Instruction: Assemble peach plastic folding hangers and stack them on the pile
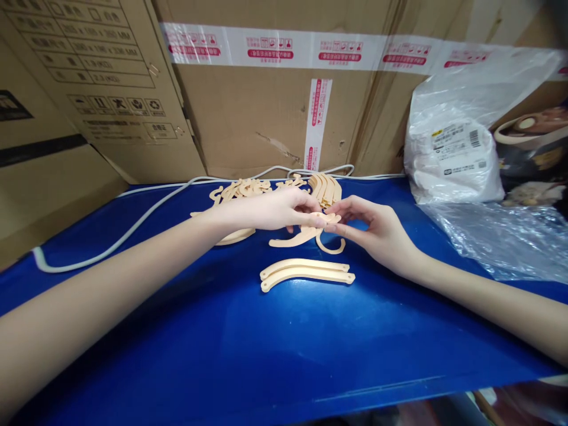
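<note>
My left hand (288, 208) pinches flat, pale wooden cut-outs (295, 239) between thumb and fingers. My right hand (377, 228) closes its thumb and fingertips on the right end of the same pieces, so both hands meet there. A long curved tail points left from the grip, and a hook-shaped part (331, 247) curls below it. Fingers cover the middle of the pieces, where I cannot tell how they join. Nearer to me, two curved wooden strips (306, 273) with holes at their ends lie side by side on the blue table surface (284, 349).
Behind my hands lie a stack of curved wooden strips (326, 188) and a heap of small hooked wooden pieces (246, 189). More wood lies partly under my left forearm. A white cable (133, 234) runs along the back. Cardboard boxes (266, 106) wall the rear; a plastic-wrapped parcel (452, 154) stands right.
</note>
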`<state>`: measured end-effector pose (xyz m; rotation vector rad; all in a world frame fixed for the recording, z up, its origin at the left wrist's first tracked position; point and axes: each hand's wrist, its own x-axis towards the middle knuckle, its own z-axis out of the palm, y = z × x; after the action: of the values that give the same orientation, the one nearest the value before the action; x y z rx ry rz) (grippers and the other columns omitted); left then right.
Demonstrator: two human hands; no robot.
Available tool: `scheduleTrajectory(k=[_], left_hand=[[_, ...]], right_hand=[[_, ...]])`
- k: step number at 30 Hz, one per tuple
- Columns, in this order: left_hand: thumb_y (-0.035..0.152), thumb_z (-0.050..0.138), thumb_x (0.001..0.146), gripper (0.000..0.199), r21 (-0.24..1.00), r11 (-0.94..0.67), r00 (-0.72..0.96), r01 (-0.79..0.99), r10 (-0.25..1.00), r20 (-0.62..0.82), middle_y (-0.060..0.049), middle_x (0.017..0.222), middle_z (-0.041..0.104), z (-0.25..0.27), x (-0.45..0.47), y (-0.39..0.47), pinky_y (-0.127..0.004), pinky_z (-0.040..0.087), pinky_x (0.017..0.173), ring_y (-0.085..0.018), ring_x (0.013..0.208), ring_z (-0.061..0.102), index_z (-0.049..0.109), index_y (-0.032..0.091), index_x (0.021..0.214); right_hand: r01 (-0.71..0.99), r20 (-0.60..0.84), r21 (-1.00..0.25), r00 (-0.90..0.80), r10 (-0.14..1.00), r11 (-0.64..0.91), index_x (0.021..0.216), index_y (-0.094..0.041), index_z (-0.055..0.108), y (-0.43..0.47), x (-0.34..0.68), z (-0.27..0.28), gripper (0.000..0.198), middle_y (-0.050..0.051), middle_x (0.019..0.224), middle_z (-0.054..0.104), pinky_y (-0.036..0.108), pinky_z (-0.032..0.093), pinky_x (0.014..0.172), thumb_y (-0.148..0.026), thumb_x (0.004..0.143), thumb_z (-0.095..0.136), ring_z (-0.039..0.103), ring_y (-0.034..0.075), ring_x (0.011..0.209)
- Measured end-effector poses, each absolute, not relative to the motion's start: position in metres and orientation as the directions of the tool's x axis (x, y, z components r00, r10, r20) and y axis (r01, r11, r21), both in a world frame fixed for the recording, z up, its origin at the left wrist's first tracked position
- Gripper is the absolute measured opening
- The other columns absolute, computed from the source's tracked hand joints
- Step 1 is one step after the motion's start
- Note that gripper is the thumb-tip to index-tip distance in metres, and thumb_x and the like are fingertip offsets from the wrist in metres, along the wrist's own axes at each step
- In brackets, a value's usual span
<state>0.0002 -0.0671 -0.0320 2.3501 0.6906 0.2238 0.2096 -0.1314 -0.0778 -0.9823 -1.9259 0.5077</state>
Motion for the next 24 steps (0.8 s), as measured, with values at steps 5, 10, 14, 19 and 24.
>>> scheduleTrajectory(k=[5, 10, 14, 19, 24], left_hand=[[0.054, 0.057, 0.086, 0.039, 0.762, -0.417, 0.773, 0.495, 0.612, -0.167, -0.003, 0.086, 0.062, -0.033, -0.006, -0.078, -0.024, 0.044, 0.061, -0.016, 0.077, 0.059, 0.063, 0.018, 0.1], [0.045, 0.055, 0.089, 0.028, 0.697, -0.481, 0.767, 0.532, 0.623, -0.155, -0.001, 0.086, 0.064, -0.035, -0.015, -0.089, -0.025, 0.041, 0.066, -0.015, 0.077, 0.058, 0.061, 0.017, 0.09], [0.043, 0.05, 0.091, 0.029, 0.647, -0.545, 0.762, 0.533, 0.641, -0.088, 0.001, 0.081, 0.063, -0.043, -0.02, -0.095, -0.024, 0.04, 0.065, -0.015, 0.075, 0.057, 0.062, 0.018, 0.083], [0.039, 0.045, 0.094, 0.03, 0.565, -0.564, 0.653, 0.602, 0.755, 0.059, 0.0, 0.079, 0.066, -0.05, -0.027, -0.115, -0.026, 0.04, 0.065, -0.016, 0.074, 0.06, 0.063, 0.018, 0.084], [0.034, 0.044, 0.097, 0.023, 0.483, -0.604, 0.622, 0.634, 0.769, 0.147, -0.003, 0.092, 0.069, -0.055, -0.04, -0.13, -0.028, 0.042, 0.07, -0.018, 0.081, 0.063, 0.06, 0.019, 0.102]], right_hand=[[0.474, 0.539, -0.655, -0.254, 0.804, 0.589, 0.093, -0.02, 0.067, -0.132, 0.21, -0.079, 0.021, 0.003, 0.084, 0.073, 0.03, 0.054, 0.068, -0.037, 0.082, 0.071, 0.067, 0.017, 0.074], [0.516, 0.562, -0.621, -0.233, 0.794, 0.59, 0.089, -0.021, 0.066, -0.132, 0.213, -0.078, 0.019, 0.003, 0.083, 0.072, 0.031, 0.053, 0.067, -0.037, 0.082, 0.071, 0.066, 0.018, 0.074], [0.532, 0.563, -0.59, -0.269, 0.782, 0.608, 0.089, -0.02, 0.065, -0.131, 0.212, -0.078, 0.016, 0.002, 0.083, 0.071, 0.029, 0.052, 0.068, -0.034, 0.084, 0.07, 0.066, 0.017, 0.076], [0.552, 0.518, -0.553, -0.359, 0.776, 0.624, 0.09, -0.02, 0.064, -0.132, 0.207, -0.078, 0.015, 0.001, 0.085, 0.072, 0.028, 0.05, 0.069, -0.034, 0.088, 0.066, 0.066, 0.017, 0.077], [0.658, 0.546, -0.262, -0.502, 0.671, 0.706, 0.088, -0.02, 0.063, -0.132, 0.198, -0.076, 0.007, 0.002, 0.086, 0.072, 0.029, 0.045, 0.073, -0.026, 0.088, 0.066, 0.064, 0.017, 0.079]])
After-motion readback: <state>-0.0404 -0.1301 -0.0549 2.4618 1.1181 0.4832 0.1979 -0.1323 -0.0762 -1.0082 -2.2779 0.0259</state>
